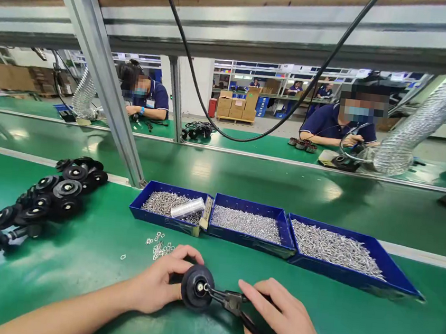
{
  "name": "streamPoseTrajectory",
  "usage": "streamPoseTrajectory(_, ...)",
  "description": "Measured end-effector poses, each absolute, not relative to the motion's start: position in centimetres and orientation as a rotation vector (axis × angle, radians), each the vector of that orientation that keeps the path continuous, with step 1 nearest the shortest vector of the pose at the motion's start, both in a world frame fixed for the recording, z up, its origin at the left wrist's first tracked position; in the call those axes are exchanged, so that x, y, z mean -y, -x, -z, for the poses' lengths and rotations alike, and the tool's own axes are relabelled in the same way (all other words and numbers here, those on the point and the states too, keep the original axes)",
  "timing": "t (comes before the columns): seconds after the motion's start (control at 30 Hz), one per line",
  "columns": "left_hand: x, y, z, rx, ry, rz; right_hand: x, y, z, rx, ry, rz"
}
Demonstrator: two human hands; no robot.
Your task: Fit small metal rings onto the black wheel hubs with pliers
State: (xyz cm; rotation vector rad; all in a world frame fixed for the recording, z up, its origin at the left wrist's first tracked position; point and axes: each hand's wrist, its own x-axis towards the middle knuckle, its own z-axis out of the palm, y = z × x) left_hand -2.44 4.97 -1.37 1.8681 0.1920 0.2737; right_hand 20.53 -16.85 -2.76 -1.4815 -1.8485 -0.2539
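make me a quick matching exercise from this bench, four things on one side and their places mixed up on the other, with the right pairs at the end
Things
1. pliers
2. round black part
3. pale shiny tube
4. pile of black parts

Places
A. on small metal pieces in the leftmost blue tray
B. in the left grip
C. on the green tabletop, over at the left
D. in the right grip

Right pairs
1-D
2-B
3-A
4-C
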Motion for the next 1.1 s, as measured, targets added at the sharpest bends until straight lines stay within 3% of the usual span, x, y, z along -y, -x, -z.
streamPoseTrajectory(1.1,-6.7,2.3,0.4,-0.144,-1.849,-0.094,16.3,-20.1,4.4,1.977,1.556,0.351)
